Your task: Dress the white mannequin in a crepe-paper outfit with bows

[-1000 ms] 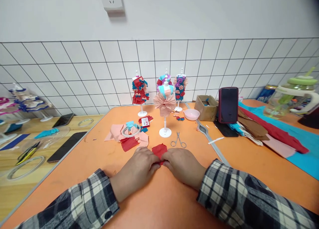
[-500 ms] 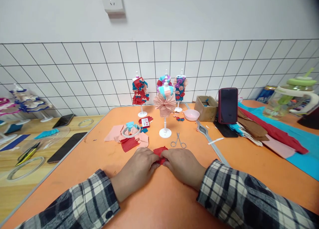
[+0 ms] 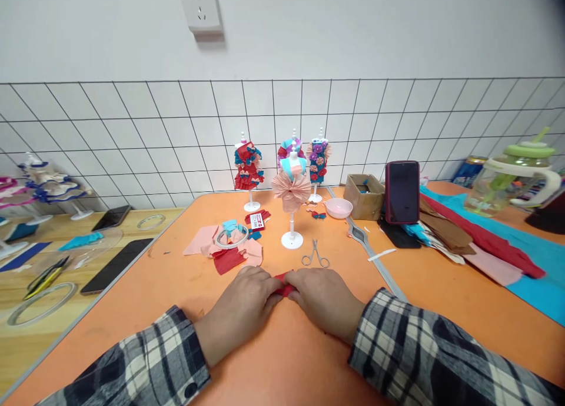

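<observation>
Between my two hands, low over the orange table, is a small piece of red crepe paper. My left hand pinches its left side, and my right hand pinches its right side. The fingertips nearly meet and cover much of the paper. Small scissors lie just beyond my right hand. Behind them stands a white mini dress form with a pleated pink paper fan on its front. Pink paper scraps and a tape ring lie to the left.
Decorated dress forms stand near the tiled wall. A pink bowl, cardboard box and propped phone are at the back right, with stacked colored paper and a jug farther right. Pliers lie at left.
The red paper shows less between my fingers, its upper part now lower and narrower. The view has tilted slightly up. Both hands keep their pinch.
</observation>
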The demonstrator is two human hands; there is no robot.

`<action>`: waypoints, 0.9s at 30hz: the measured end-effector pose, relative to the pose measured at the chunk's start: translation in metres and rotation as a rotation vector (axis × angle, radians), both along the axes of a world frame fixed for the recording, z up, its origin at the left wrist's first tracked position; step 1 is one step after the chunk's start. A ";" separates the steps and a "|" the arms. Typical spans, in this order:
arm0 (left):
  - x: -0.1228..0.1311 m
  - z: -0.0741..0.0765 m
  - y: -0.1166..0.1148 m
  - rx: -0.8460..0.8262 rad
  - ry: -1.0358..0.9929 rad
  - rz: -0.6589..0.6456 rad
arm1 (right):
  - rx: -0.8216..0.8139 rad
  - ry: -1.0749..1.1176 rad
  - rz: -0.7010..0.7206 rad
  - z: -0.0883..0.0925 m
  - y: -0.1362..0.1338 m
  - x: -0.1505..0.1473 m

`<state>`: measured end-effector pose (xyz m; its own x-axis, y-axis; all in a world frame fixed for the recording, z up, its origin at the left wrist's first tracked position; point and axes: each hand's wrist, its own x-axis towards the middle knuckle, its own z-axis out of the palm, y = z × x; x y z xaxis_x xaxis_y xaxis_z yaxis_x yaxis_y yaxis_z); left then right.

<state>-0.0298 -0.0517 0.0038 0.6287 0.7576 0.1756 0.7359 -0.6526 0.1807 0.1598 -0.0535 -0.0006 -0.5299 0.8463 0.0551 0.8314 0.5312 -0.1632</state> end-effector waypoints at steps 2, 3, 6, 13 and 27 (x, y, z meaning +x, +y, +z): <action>0.000 -0.001 0.000 -0.018 0.011 0.013 | 0.006 -0.001 0.005 -0.002 0.001 0.001; 0.000 -0.001 0.000 -0.025 0.026 0.009 | 0.012 -0.007 0.016 -0.002 0.001 0.001; 0.001 -0.001 0.000 -0.020 0.055 -0.012 | 0.049 -0.005 0.052 -0.003 0.000 0.002; 0.001 0.003 0.000 -0.027 0.072 -0.023 | 0.033 -0.020 0.020 -0.001 -0.001 0.001; 0.000 0.001 0.001 0.012 0.074 -0.048 | 0.012 0.036 0.011 -0.001 0.001 0.003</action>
<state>-0.0294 -0.0510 0.0049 0.6756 0.7247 0.1357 0.7151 -0.6889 0.1189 0.1633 -0.0522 -0.0013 -0.5368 0.8395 0.0842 0.8190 0.5424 -0.1870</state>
